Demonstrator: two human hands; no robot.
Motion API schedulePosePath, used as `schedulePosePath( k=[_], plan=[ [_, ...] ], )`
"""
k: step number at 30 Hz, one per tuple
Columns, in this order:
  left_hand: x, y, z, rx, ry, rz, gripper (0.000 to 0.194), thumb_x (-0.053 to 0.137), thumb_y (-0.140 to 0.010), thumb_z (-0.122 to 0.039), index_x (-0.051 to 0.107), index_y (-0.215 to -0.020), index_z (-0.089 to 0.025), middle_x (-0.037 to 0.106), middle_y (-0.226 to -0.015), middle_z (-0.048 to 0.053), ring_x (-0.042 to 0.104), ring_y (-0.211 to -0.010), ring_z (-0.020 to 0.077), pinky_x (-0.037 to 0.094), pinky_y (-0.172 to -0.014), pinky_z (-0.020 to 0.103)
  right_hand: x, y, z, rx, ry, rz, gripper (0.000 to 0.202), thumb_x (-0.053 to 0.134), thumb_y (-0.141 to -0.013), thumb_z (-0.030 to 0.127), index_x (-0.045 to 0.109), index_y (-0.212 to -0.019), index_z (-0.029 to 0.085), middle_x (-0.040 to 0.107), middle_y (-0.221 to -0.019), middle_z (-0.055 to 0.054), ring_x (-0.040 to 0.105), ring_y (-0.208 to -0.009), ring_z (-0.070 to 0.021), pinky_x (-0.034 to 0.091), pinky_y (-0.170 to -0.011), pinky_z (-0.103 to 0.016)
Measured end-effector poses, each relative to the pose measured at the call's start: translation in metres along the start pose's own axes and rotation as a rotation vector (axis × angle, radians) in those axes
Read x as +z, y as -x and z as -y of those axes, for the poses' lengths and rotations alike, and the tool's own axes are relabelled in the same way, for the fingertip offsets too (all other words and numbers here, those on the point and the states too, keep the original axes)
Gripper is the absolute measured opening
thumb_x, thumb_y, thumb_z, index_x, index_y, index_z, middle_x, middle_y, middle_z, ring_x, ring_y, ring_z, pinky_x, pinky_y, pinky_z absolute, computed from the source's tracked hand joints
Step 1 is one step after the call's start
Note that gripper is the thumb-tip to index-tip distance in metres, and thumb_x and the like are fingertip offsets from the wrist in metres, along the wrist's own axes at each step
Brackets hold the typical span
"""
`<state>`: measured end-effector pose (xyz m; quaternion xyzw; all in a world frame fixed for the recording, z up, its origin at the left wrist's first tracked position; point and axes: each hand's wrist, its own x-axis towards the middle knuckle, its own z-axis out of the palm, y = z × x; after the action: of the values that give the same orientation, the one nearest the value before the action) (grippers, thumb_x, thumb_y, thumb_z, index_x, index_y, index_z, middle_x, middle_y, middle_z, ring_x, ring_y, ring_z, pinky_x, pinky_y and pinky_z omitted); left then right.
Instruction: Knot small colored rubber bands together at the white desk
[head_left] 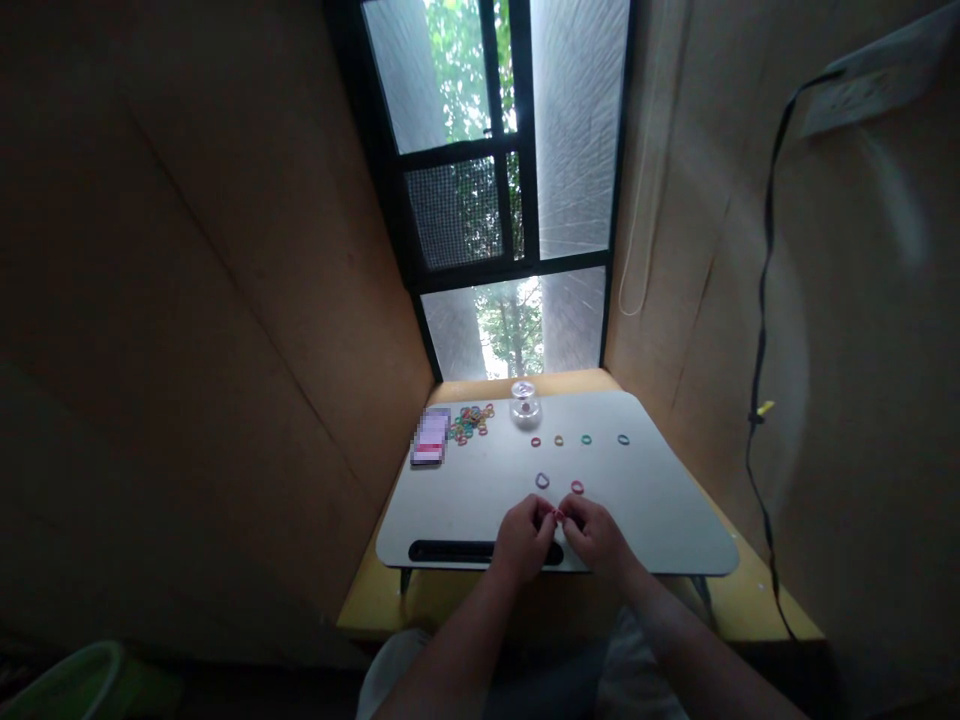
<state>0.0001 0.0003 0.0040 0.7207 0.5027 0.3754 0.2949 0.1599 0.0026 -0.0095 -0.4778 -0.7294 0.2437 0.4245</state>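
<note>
Near the front edge of the white lap table (465, 505), my left hand (523, 535) and my right hand (594, 532) meet, fingers pinched on one small pinkish-red band (558, 515). Just beyond them lie a purple band (542, 480) and a pink band (577, 487). Farther back is a row with a red band (535, 441), a yellowish band (559, 440), a green band (586, 439) and a blue-grey band (623, 439). A pile of mixed coloured bands (471, 422) sits at the back left.
A clear round container (525, 406) stands at the table's back edge. At the left lies a phone (431, 437). A black slot (450, 551) runs along the front edge, partly behind my left hand. A black cable (760, 330) hangs on the right wall.
</note>
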Motion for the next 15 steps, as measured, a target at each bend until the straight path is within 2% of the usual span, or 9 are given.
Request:
schedulePosePath(
  k=[15],
  plan=[
    [-0.0001,0.0016,-0.0028,-0.012,-0.009,-0.005,0.015,0.054,-0.088,-0.03,0.062,-0.083,-0.018,0.063,-0.072,0.0,0.055,-0.067,0.0134,0.038,-0.063,0.024,0.0016,-0.0006,0.0044,0.026,0.057,-0.025,0.014,0.048,-0.083,0.023,0.053,-0.069,0.02,0.056,-0.064,0.002,0.052,-0.061,-0.0143,0.037,-0.059,-0.025]
  ],
)
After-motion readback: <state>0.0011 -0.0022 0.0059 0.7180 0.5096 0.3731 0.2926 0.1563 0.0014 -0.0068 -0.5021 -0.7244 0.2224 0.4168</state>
